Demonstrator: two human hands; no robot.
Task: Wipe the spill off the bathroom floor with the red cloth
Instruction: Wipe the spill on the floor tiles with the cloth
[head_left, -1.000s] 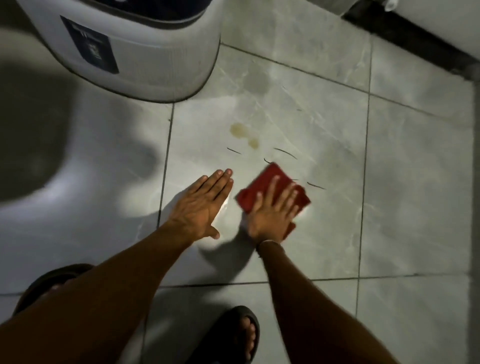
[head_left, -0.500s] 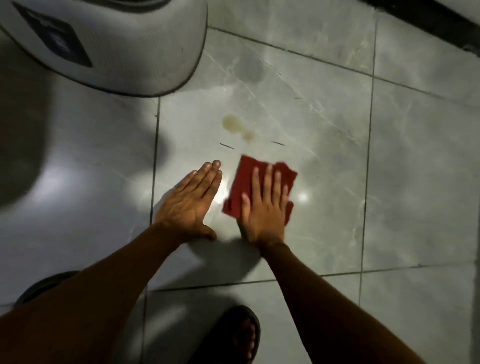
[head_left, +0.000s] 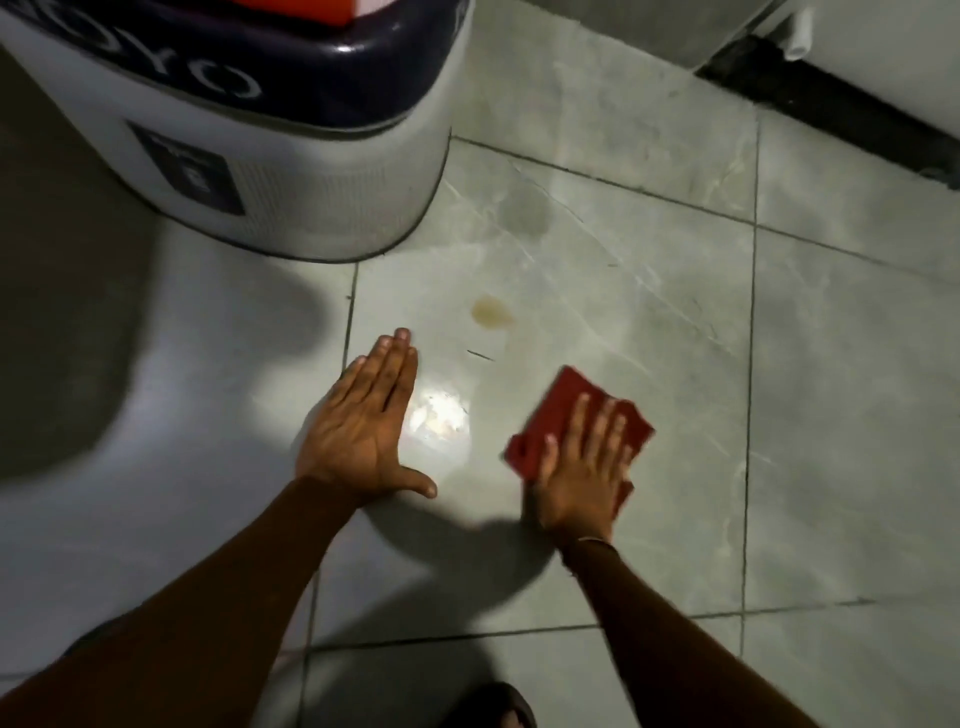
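A red cloth lies on the grey tiled floor, pressed flat under my right hand, whose fingers are spread on top of it. A small yellowish spill sits on the tile up and to the left of the cloth, apart from it, with a thin dark streak just below it. My left hand rests flat on the floor to the left, fingers together, holding nothing. A bright wet-looking reflection lies between the two hands.
A large white tub-shaped appliance with a dark blue rim stands at the upper left, close to the spill. A dark baseboard strip and a white wall run along the upper right. A sandalled foot shows at the bottom edge.
My right hand has slid the red cloth to the right, away from the left hand. Some dark streaks near the cloth are gone. The left hand stays planted.
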